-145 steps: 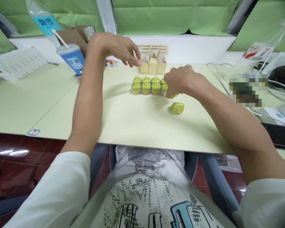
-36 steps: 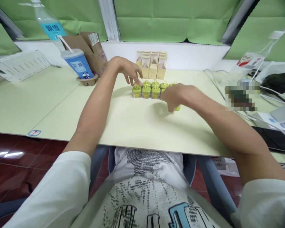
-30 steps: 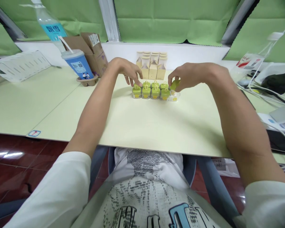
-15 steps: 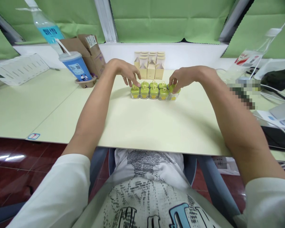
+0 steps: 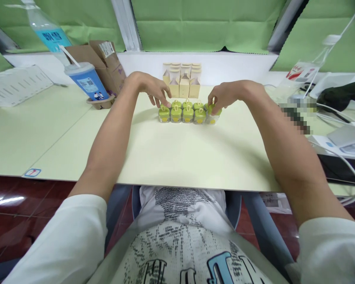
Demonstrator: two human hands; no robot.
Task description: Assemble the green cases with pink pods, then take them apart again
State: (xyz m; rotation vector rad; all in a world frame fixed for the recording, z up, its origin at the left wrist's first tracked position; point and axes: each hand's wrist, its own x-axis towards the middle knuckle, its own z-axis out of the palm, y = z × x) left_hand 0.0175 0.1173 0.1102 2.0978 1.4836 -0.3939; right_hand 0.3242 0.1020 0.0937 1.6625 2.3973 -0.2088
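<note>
Several small clear jars with green lids [image 5: 182, 113] stand in two rows on the pale table [image 5: 177, 150]. My left hand [image 5: 149, 86] hovers at the left end of the rows, fingers spread and pointing down, fingertips touching the leftmost jar [image 5: 164, 113]. My right hand [image 5: 229, 94] is at the right end, thumb and fingers pinched on the green lid [image 5: 214, 110] of the rightmost jar. Behind the jars stand several cream cardboard boxes [image 5: 184, 81].
A blue paper cup with a straw [image 5: 87, 81] sits in a holder at the left, next to a brown carton [image 5: 105, 59] and a water bottle [image 5: 44, 29]. A white perforated sheet [image 5: 16, 83] lies far left. Cables and devices [image 5: 337, 118] crowd the right side.
My right hand picked the loose green lid off the table, carried it to the right end of the rows and pressed it down on the last jar. My left hand dropped from the boxes to the leftmost jar.
</note>
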